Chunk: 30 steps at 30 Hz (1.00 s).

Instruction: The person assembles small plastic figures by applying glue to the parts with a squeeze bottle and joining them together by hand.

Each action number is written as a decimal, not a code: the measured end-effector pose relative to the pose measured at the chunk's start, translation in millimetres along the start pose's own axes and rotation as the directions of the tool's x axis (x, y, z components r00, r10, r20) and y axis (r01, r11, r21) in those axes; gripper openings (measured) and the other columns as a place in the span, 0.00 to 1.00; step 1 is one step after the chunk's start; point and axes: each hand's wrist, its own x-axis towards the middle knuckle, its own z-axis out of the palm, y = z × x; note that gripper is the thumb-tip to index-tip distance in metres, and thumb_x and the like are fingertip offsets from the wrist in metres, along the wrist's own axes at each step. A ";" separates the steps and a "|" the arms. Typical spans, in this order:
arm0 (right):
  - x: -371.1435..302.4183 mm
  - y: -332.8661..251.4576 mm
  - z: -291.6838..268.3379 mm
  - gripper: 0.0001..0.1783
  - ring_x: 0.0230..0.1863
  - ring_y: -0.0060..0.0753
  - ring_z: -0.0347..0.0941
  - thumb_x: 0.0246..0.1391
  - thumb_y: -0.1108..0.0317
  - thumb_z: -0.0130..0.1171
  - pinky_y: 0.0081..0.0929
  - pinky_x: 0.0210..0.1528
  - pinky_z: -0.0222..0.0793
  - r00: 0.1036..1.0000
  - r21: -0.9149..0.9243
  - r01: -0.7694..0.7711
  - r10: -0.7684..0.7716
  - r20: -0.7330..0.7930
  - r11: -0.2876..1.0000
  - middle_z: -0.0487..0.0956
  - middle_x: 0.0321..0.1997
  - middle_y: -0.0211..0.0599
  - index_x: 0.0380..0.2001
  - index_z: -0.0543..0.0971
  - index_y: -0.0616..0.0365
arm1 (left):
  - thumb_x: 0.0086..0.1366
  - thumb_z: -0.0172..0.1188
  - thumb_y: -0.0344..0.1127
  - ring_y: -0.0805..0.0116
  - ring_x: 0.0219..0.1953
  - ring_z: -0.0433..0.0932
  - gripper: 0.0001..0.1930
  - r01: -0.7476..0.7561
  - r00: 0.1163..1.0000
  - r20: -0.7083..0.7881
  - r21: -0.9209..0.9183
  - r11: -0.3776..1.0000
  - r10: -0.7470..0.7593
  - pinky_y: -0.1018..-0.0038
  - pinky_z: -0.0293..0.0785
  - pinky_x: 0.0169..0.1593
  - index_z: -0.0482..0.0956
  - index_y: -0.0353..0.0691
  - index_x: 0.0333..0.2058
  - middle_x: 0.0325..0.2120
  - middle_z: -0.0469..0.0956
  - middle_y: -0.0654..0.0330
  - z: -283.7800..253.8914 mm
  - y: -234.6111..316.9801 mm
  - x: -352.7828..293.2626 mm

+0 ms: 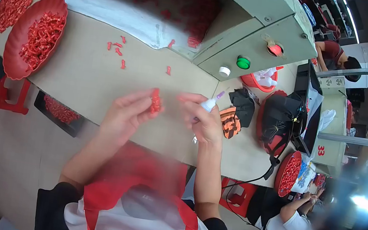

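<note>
Within R grip: 1 wht btl

The head view looks from the wearer's own head, steeply down and a little forward over the surface. It sits close: the red apron on the wearer's chest takes up the near edge, and the left fingers and right fingers lie near the middle. The wide fisheye reaches to the pale green cabinet on the far side, the floor at near left and a co-worker well off at right, edges bending toward a black rim.
</note>
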 end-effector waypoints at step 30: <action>-53.1 -8.5 37.1 0.16 0.28 0.29 0.75 0.31 0.79 0.63 0.22 0.24 0.70 0.531 -0.791 0.600 -0.799 0.281 0.120 0.76 0.34 0.33 0.30 0.79 0.60 | 0.62 0.52 0.24 0.69 0.41 0.76 0.13 -0.171 0.985 0.063 0.264 0.949 0.160 0.73 0.74 0.45 0.73 0.32 0.46 0.39 0.77 0.53 24.5 -19.2 -6.1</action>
